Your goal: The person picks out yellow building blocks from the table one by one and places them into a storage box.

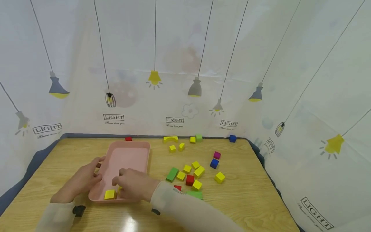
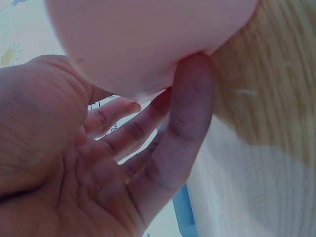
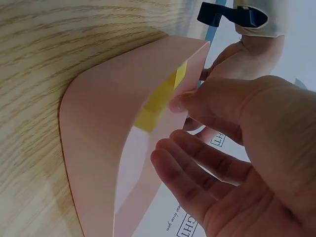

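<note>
A pink tray (image 1: 127, 158) lies on the left part of the wooden table. My left hand (image 1: 79, 181) holds its left edge, thumb at the rim; in the left wrist view a finger (image 2: 190, 94) presses against the outer wall from below. Inside the near end of the tray lies a yellow block (image 1: 110, 194). Beside it a second yellow block (image 1: 119, 189) is mostly hidden behind my right hand (image 1: 134, 185), which hovers over that corner. Seen from the right wrist, the thumb reaches to the yellow blocks (image 3: 155, 103), while the other fingers (image 3: 182, 173) are spread apart from it, loosely bent.
Right of the tray lie several yellow blocks (image 1: 199, 171), a green block (image 1: 172, 174), a red block (image 1: 189, 180), a blue block (image 1: 214, 163) and a purple block (image 1: 217, 155). A yellow arch (image 1: 170, 139) lies by the back edge. A printed curtain (image 1: 185, 64) surrounds the table.
</note>
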Action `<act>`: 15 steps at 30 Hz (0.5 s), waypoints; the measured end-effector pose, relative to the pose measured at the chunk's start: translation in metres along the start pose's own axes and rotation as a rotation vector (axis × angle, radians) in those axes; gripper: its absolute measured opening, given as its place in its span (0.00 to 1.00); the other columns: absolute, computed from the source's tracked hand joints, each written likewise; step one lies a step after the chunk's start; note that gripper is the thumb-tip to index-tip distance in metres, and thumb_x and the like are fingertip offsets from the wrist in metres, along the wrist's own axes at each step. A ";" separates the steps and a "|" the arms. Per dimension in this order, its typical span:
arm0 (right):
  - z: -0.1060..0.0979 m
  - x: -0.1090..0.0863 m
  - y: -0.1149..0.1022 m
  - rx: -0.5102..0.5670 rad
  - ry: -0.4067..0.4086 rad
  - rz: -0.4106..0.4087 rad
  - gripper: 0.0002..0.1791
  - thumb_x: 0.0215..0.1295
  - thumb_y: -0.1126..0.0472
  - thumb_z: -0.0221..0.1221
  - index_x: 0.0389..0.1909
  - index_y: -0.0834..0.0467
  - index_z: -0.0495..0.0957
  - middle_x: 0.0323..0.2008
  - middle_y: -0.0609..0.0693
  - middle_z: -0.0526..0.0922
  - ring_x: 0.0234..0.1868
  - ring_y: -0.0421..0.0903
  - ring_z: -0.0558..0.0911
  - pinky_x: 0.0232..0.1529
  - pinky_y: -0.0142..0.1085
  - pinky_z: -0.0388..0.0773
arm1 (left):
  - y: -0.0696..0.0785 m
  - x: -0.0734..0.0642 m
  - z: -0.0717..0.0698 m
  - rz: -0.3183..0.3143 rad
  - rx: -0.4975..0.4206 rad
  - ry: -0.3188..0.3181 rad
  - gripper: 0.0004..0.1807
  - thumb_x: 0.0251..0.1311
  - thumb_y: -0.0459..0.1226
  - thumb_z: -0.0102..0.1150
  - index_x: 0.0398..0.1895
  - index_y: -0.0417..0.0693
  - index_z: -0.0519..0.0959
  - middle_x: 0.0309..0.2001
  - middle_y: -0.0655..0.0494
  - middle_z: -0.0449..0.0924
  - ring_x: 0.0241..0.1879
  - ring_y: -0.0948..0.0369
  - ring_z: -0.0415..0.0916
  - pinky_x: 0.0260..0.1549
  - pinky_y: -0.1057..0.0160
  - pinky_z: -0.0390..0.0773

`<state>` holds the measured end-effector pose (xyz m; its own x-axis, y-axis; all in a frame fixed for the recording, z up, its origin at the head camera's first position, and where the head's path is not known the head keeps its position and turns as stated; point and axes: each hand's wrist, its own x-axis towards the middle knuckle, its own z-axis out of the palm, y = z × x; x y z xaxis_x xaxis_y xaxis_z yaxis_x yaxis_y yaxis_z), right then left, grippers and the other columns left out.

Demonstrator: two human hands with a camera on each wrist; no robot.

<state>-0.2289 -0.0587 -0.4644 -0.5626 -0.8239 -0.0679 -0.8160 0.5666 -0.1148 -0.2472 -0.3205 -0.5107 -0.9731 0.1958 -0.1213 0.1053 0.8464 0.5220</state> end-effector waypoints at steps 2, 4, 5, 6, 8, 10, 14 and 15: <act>-0.002 -0.001 0.000 -0.003 0.002 0.008 0.22 0.81 0.55 0.71 0.71 0.40 0.89 0.60 0.39 0.89 0.52 0.32 0.85 0.57 0.20 0.84 | 0.001 -0.001 -0.001 0.008 0.003 0.007 0.44 0.77 0.27 0.66 0.89 0.26 0.57 0.73 0.16 0.75 0.58 0.35 0.89 0.57 0.37 0.94; -0.003 -0.003 0.002 0.005 -0.001 0.019 0.22 0.81 0.55 0.70 0.72 0.40 0.88 0.61 0.39 0.89 0.53 0.32 0.85 0.58 0.21 0.84 | 0.001 -0.001 -0.002 0.015 0.001 0.011 0.43 0.76 0.27 0.65 0.89 0.26 0.57 0.73 0.15 0.75 0.57 0.36 0.89 0.56 0.37 0.95; -0.004 -0.003 0.002 0.012 -0.004 0.027 0.22 0.82 0.55 0.70 0.73 0.40 0.88 0.61 0.39 0.88 0.54 0.32 0.85 0.59 0.21 0.84 | 0.002 -0.001 -0.002 0.014 -0.001 0.013 0.43 0.76 0.27 0.65 0.89 0.26 0.57 0.73 0.15 0.75 0.57 0.37 0.89 0.56 0.37 0.95; -0.005 -0.004 0.003 0.018 -0.003 0.033 0.22 0.82 0.55 0.70 0.73 0.40 0.88 0.62 0.39 0.88 0.54 0.32 0.85 0.60 0.21 0.84 | 0.002 -0.001 -0.002 0.012 -0.001 0.013 0.43 0.76 0.27 0.65 0.89 0.26 0.57 0.73 0.15 0.75 0.57 0.36 0.89 0.56 0.37 0.95; -0.006 -0.007 0.006 0.040 -0.007 0.052 0.22 0.83 0.53 0.69 0.74 0.40 0.87 0.63 0.38 0.88 0.55 0.31 0.84 0.61 0.21 0.84 | 0.002 -0.001 -0.001 0.002 -0.002 0.008 0.44 0.77 0.28 0.66 0.89 0.26 0.56 0.73 0.15 0.75 0.57 0.36 0.89 0.57 0.37 0.95; -0.007 -0.012 0.009 0.054 0.001 0.070 0.22 0.84 0.53 0.69 0.74 0.40 0.87 0.64 0.38 0.88 0.55 0.31 0.84 0.61 0.20 0.83 | 0.003 -0.001 0.000 -0.008 -0.001 0.006 0.44 0.77 0.28 0.67 0.89 0.26 0.56 0.73 0.15 0.75 0.57 0.35 0.89 0.58 0.37 0.95; -0.006 -0.024 0.018 0.071 0.037 0.127 0.21 0.85 0.52 0.69 0.73 0.39 0.87 0.64 0.39 0.87 0.54 0.32 0.83 0.55 0.21 0.84 | 0.003 -0.001 0.002 -0.018 0.007 0.004 0.45 0.77 0.28 0.67 0.89 0.26 0.56 0.73 0.15 0.74 0.56 0.35 0.88 0.58 0.36 0.94; -0.007 -0.028 0.020 0.075 0.050 0.141 0.21 0.85 0.52 0.69 0.73 0.39 0.88 0.64 0.39 0.87 0.53 0.33 0.83 0.52 0.22 0.85 | 0.003 0.000 0.002 -0.015 0.010 0.007 0.44 0.76 0.28 0.67 0.89 0.26 0.56 0.73 0.15 0.74 0.56 0.36 0.89 0.57 0.37 0.95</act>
<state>-0.2307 -0.0243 -0.4579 -0.6779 -0.7341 -0.0394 -0.7177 0.6724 -0.1811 -0.2462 -0.3174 -0.5104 -0.9760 0.1797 -0.1230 0.0927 0.8539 0.5120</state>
